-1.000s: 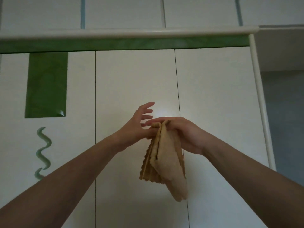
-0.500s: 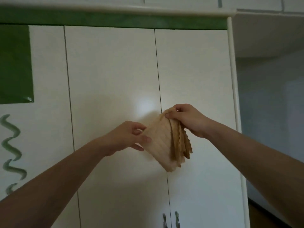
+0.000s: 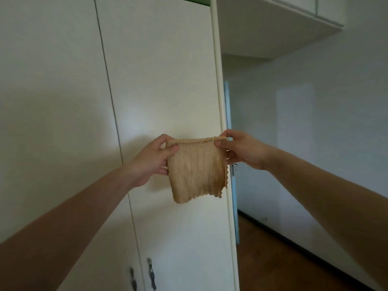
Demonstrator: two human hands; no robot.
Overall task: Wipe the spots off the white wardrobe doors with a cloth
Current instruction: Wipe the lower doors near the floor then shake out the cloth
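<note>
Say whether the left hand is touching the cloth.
Touching. The head view shows the left hand pinching the top left corner of the cloth between thumb and fingers.

Tan ribbed cloth (image 3: 196, 171) being held up by top corners, hanging flat before closed white wardrobe doors (image 3: 163, 80).

Two hands hold up a tan cloth (image 3: 196, 171) in front of the white wardrobe doors (image 3: 159, 85). The left hand (image 3: 152, 158) pinches the top left corner. The right hand (image 3: 241, 151) pinches the top right corner. The top edge is pulled flat between them, and the rest hangs down. The bottom edge is wavy. Two dark handles (image 3: 151, 274) sit low on the doors, side by side. To the right is a white wall (image 3: 315, 133) and a brown floor (image 3: 283, 259).
</note>
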